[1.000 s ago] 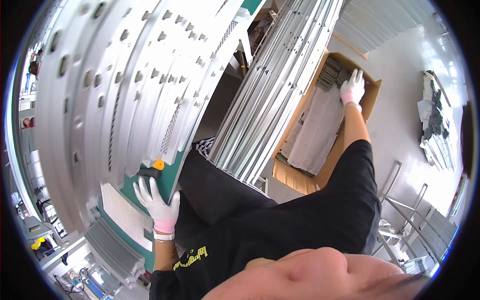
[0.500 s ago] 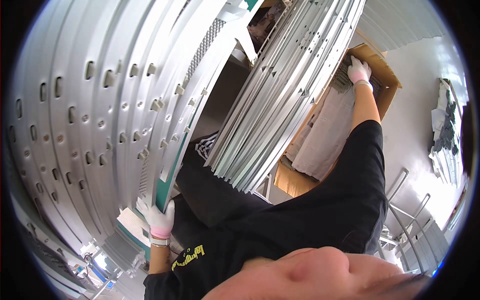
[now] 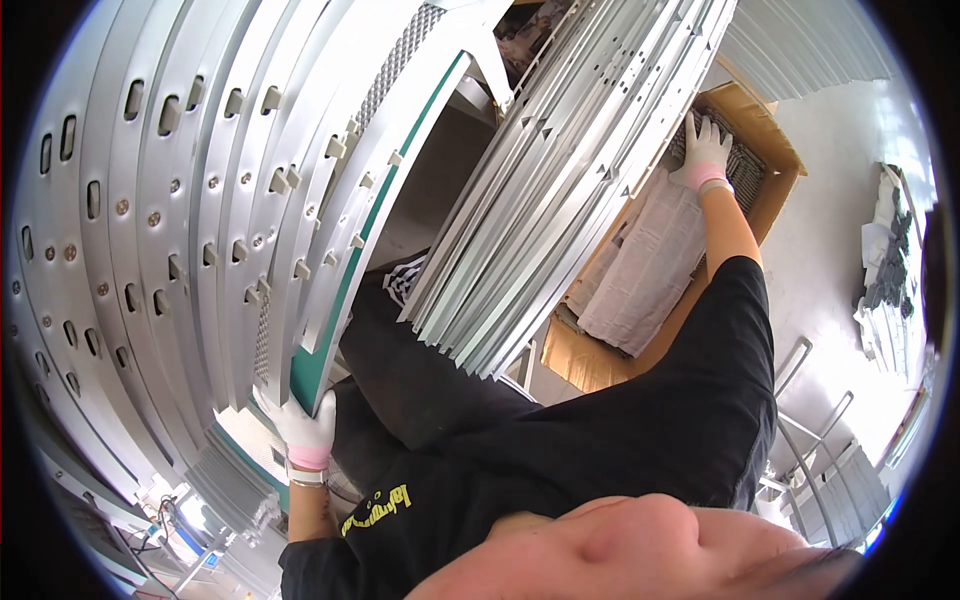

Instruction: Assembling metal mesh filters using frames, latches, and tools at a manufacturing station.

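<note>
Right hand: The gloved right hand (image 3: 706, 150) is inside the upper part of the open cardboard box (image 3: 585, 362), against the ribbed grey parts (image 3: 745, 165). Its fingers are spread and point toward the far end of the box. The fingertips are partly obscured; whether the grip has hold of a part cannot be told. The ribbed grey parts lie at the upper end and along the right side of the box; their exact kind is not clear.

Left hand: The gloved left hand (image 3: 300, 420) is placed at the near corner of the green tabletop (image 3: 312, 372). The grip is spread, with the thumb set apart from the fingers, and is laid against the corner.

Box contents: A pale, creased sheet (image 3: 640, 285) covers the middle of the box, just below the right hand.

Tabletop load: Slotted metal profiles (image 3: 150, 215) lie side by side on the tabletop, above and to the left of the left hand. A perforated strip (image 3: 395, 62) runs among them.

Adjacent items: A bundle of long metal strips (image 3: 560, 200) occupies the space between the tabletop and the box, slanting parallel to both. A tubular metal frame (image 3: 800, 430) stands at the lower right, well apart from the box.
</note>
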A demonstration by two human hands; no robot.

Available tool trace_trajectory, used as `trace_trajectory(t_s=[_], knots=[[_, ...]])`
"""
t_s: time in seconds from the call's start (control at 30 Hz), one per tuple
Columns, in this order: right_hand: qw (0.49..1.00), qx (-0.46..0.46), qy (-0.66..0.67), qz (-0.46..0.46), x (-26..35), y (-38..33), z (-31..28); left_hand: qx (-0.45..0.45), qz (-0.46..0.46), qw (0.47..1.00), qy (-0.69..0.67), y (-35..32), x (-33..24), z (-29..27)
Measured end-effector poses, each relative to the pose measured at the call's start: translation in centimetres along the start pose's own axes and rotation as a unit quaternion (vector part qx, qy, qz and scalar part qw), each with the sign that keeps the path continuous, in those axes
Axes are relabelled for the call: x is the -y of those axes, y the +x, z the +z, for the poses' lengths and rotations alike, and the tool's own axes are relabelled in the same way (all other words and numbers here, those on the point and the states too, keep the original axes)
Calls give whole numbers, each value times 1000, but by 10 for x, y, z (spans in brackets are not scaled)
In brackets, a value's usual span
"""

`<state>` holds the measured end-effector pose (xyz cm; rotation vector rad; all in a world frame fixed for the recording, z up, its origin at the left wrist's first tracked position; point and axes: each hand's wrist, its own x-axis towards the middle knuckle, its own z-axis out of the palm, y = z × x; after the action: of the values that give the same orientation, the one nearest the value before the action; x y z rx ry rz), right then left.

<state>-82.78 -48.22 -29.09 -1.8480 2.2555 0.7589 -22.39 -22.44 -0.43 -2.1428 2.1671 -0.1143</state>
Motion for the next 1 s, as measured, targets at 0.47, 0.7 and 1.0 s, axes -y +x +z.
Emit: trace_trajectory(t_s=[0.47,0.7,1.0], knots=[[997,8,66,40,-10,45,1,-2,10,1000,9,0,-2,-1],[992,4,107,64,-10,43,-5,2,-9,1000,0,1,0,0],[822,-276,495,50,-33,-44,21,-1,-18,1000,-5,-1,0,0]])
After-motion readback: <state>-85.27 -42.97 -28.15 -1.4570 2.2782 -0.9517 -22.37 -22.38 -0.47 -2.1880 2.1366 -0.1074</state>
